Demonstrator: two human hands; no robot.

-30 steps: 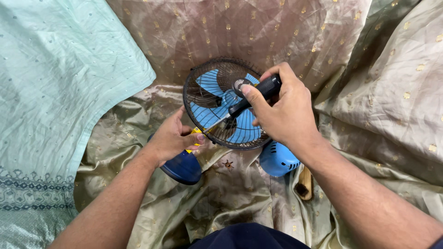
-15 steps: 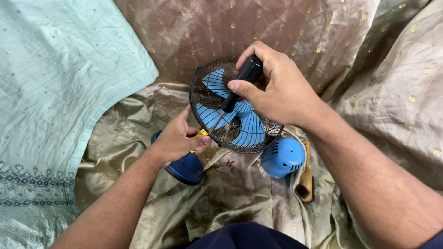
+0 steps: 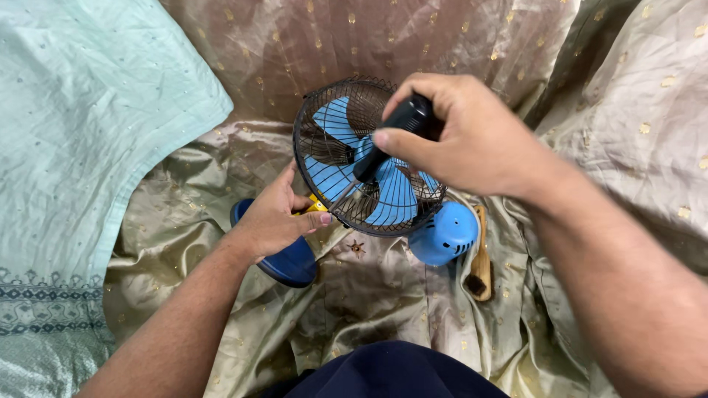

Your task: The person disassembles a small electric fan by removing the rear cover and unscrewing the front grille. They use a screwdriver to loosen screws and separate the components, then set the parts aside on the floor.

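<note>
A small table fan lies on its back on shiny cloth, its black wire grille [image 3: 324,158] over light blue blades [image 3: 394,199]. My right hand [image 3: 468,140] is closed around the black handle of a screwdriver [image 3: 391,133], whose metal shaft points down-left to the grille's lower-left rim. My left hand [image 3: 276,214] grips the fan by its yellow neck piece, above the dark blue base [image 3: 287,262]. The light blue motor housing [image 3: 442,234] sticks out below the grille on the right.
A wooden-handled brush [image 3: 479,258] lies just right of the motor housing. Beige-gold cloth with small gold dots [image 3: 369,309] covers the surface under and around the fan. A pale mint green cloth [image 3: 88,133] lies at the left. Dark blue fabric [image 3: 391,372] shows at the bottom edge.
My right hand has swung the screwdriver from lying flat across the grille to a steeper angle, tip at the lower-left rim. The view has shifted slightly; my left hand keeps its hold.
</note>
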